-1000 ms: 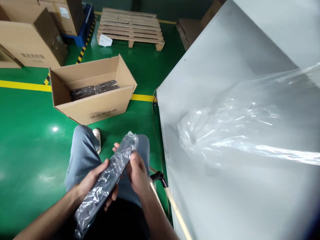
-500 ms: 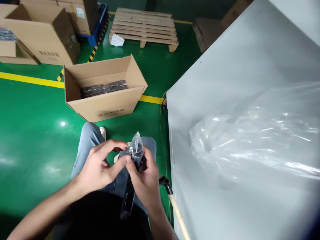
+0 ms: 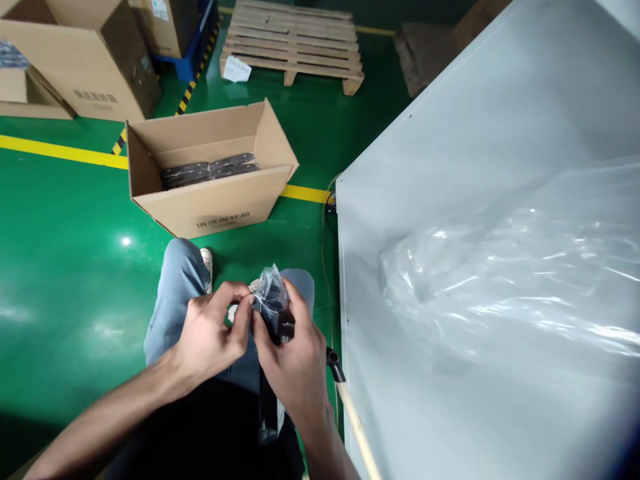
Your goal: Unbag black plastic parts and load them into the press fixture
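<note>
I am seated, and both hands hold a long black part in a clear plastic bag (image 3: 271, 307) upright over my lap. My left hand (image 3: 210, 337) pinches the bag's open top with thumb and fingers. My right hand (image 3: 293, 360) is closed round the bag's upper part from the right. The bag's lower end hangs down between my knees. An open cardboard box (image 3: 210, 203) with similar bagged black parts inside stands on the green floor in front of my legs.
A grey table (image 3: 450, 167) fills the right side, with a pile of clear plastic bags (image 3: 510, 280) on it. More cardboard boxes (image 3: 75, 60) stand at the back left, a wooden pallet (image 3: 295, 50) behind. Yellow floor lines cross the floor. A chair arm (image 3: 336, 363) is near my right wrist.
The bagged part went from lying slanted across my left palm to standing upright. My left hand came up to pinch the bag's top, and my right hand closed round it.
</note>
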A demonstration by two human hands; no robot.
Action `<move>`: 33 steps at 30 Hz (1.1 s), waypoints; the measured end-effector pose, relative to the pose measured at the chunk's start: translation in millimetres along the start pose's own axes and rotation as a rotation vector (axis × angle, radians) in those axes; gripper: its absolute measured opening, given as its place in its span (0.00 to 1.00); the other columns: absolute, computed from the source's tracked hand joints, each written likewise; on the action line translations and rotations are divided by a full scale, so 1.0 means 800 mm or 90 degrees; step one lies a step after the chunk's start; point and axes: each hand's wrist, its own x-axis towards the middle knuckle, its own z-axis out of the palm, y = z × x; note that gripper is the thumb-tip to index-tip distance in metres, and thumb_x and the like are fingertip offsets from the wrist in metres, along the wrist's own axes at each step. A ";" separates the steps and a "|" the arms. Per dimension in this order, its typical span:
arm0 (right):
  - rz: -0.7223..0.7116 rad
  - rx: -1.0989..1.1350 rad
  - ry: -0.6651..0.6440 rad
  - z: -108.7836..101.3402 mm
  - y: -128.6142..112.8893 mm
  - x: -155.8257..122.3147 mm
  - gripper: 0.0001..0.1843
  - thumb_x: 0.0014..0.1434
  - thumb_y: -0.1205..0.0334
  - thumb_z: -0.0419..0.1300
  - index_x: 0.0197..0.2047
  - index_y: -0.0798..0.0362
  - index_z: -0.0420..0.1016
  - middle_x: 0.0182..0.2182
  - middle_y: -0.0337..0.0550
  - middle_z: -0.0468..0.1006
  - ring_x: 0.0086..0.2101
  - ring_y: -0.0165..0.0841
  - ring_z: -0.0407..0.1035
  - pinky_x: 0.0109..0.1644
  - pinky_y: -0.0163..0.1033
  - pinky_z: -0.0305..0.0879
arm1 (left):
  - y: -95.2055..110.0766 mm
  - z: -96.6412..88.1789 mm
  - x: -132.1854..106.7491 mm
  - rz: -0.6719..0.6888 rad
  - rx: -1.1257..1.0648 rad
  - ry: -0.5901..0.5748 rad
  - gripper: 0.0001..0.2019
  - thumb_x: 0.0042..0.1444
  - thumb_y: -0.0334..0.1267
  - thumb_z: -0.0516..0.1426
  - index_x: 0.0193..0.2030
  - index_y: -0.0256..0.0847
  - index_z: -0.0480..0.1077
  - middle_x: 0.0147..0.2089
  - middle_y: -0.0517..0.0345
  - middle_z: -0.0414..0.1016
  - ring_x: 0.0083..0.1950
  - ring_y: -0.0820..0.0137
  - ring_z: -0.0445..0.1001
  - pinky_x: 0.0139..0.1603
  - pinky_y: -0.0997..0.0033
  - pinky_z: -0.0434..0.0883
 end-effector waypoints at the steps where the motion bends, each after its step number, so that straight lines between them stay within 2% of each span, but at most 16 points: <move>1: -0.003 0.005 -0.011 -0.001 0.001 0.000 0.32 0.68 0.55 0.63 0.71 0.55 0.66 0.55 0.56 0.83 0.52 0.45 0.82 0.57 0.48 0.80 | 0.000 0.004 -0.003 -0.047 -0.045 -0.001 0.03 0.69 0.32 0.57 0.43 0.39 0.72 0.33 0.60 0.81 0.29 0.75 0.80 0.24 0.84 0.71; 4: -0.004 -0.005 -0.030 -0.003 0.001 -0.002 0.30 0.69 0.55 0.61 0.70 0.55 0.66 0.55 0.56 0.84 0.53 0.45 0.81 0.56 0.47 0.81 | 0.001 0.011 -0.009 -0.124 -0.127 0.010 0.03 0.68 0.32 0.58 0.41 0.40 0.72 0.32 0.63 0.80 0.29 0.76 0.79 0.23 0.87 0.68; 10: 0.064 -0.089 -0.070 0.000 -0.005 0.000 0.26 0.72 0.51 0.55 0.66 0.56 0.68 0.51 0.57 0.85 0.49 0.50 0.83 0.51 0.52 0.81 | -0.003 0.018 -0.016 -0.164 -0.169 0.040 0.03 0.68 0.34 0.60 0.41 0.41 0.74 0.32 0.63 0.81 0.31 0.77 0.79 0.29 0.86 0.71; 14: 0.084 -0.082 -0.105 0.003 -0.007 0.005 0.23 0.72 0.53 0.54 0.65 0.55 0.69 0.50 0.55 0.86 0.48 0.49 0.83 0.49 0.49 0.80 | -0.008 0.026 -0.022 -0.229 -0.240 0.060 0.06 0.69 0.38 0.60 0.40 0.40 0.74 0.32 0.61 0.81 0.30 0.76 0.78 0.31 0.83 0.72; 18: 0.089 -0.095 -0.127 0.001 -0.003 0.006 0.23 0.72 0.56 0.52 0.65 0.56 0.69 0.50 0.55 0.86 0.48 0.48 0.83 0.50 0.49 0.79 | -0.015 0.033 -0.028 -0.293 -0.349 0.027 0.10 0.70 0.42 0.60 0.39 0.40 0.74 0.31 0.60 0.79 0.32 0.74 0.77 0.35 0.80 0.74; 22: 0.091 -0.131 -0.093 -0.002 0.001 0.005 0.23 0.71 0.54 0.55 0.64 0.55 0.69 0.49 0.54 0.86 0.48 0.48 0.83 0.49 0.48 0.78 | -0.020 0.025 -0.026 -0.223 -0.293 0.026 0.05 0.70 0.40 0.61 0.45 0.41 0.75 0.40 0.58 0.82 0.39 0.73 0.81 0.42 0.78 0.77; 25: 0.068 -0.138 -0.078 -0.002 0.003 0.006 0.22 0.71 0.52 0.57 0.62 0.54 0.71 0.48 0.53 0.87 0.48 0.49 0.83 0.48 0.47 0.77 | -0.022 0.015 -0.014 -0.141 -0.193 0.029 0.08 0.67 0.39 0.64 0.51 0.43 0.75 0.46 0.56 0.83 0.44 0.71 0.82 0.47 0.75 0.79; 29: 0.048 -0.161 -0.071 0.001 0.005 0.003 0.21 0.70 0.52 0.58 0.61 0.54 0.73 0.44 0.53 0.87 0.45 0.49 0.84 0.44 0.45 0.77 | -0.020 0.008 0.002 -0.011 -0.066 -0.041 0.02 0.67 0.36 0.62 0.44 0.42 0.77 0.40 0.57 0.83 0.39 0.69 0.82 0.45 0.73 0.78; 33: 0.046 -0.220 -0.076 0.005 0.006 -0.002 0.24 0.69 0.55 0.60 0.64 0.55 0.71 0.47 0.56 0.87 0.45 0.51 0.84 0.43 0.47 0.77 | -0.020 0.011 0.003 0.111 0.128 -0.063 0.06 0.69 0.33 0.58 0.40 0.42 0.77 0.39 0.53 0.83 0.38 0.65 0.83 0.40 0.70 0.76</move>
